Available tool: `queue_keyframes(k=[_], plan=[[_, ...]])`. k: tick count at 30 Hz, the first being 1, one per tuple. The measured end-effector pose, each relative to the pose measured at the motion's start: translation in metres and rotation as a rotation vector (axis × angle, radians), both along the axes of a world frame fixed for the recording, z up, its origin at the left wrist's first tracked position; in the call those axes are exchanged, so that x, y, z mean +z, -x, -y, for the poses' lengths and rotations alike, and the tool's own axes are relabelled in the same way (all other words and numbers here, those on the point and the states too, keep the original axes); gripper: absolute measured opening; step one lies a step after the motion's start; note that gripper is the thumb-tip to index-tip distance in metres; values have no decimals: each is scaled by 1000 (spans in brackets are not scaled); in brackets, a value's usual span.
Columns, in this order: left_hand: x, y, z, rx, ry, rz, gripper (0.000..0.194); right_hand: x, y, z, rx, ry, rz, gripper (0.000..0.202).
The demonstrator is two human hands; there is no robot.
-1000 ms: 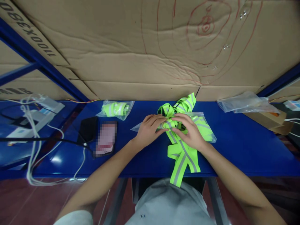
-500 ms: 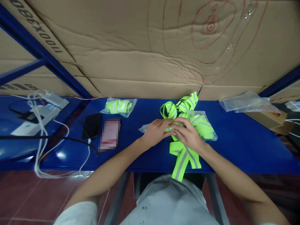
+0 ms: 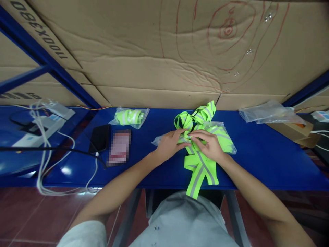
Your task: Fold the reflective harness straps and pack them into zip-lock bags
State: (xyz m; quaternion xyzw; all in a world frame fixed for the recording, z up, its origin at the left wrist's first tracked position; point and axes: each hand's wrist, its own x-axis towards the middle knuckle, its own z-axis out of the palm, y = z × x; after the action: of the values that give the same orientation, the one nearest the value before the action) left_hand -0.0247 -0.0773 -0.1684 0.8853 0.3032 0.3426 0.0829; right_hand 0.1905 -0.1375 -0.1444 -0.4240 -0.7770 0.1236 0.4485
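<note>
Over the blue table, my left hand (image 3: 170, 144) curls its fingers and thumb round a neon-yellow reflective strap (image 3: 202, 168). My right hand (image 3: 209, 145) pinches the same strap, its fingertips almost meeting the left ones. From there the loose strap with its grey stripe hangs down over the table's front edge. A clear plastic bag (image 3: 156, 140) pokes out from under my left hand. Behind the hands lie coiled straps (image 3: 204, 112), and a clear bag of straps (image 3: 222, 137) sits just past my right hand. What exactly the fingertips grip is partly hidden.
To the left are another bagged strap (image 3: 128, 116), a phone (image 3: 119, 147), a black device (image 3: 99, 137) and a power strip (image 3: 38, 132) with tangled cables. At right lie plastic bags (image 3: 269, 111) and a cardboard box (image 3: 295, 133). A cardboard wall (image 3: 144, 75) closes the back.
My right hand's fingers have drawn closer together and now pinch near my left fingertips. More of the bright strap shows between the hands. The other things stay put.
</note>
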Motion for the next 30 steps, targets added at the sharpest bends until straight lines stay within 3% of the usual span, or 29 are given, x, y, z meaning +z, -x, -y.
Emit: queue_keyframes(k=[9, 15, 20, 23, 25, 30], plan=[[0, 1, 0, -94, -68, -88, 55, 0, 4, 0, 140, -58, 228, 27], [11, 0, 5, -223, -129, -188, 60, -4, 16, 4, 229, 18, 260, 37], [34, 13, -4, -284, -95, -273, 93, -12, 15, 0, 171, 85, 253, 27], [41, 30, -18, -231, -67, -353, 116, -14, 13, -1, 142, 93, 282, 39], [38, 38, -27, -174, -70, -368, 108, -14, 12, -1, 124, 81, 334, 43], [21, 32, -32, -196, -86, -331, 55, -16, 17, 1, 138, 66, 469, 44]])
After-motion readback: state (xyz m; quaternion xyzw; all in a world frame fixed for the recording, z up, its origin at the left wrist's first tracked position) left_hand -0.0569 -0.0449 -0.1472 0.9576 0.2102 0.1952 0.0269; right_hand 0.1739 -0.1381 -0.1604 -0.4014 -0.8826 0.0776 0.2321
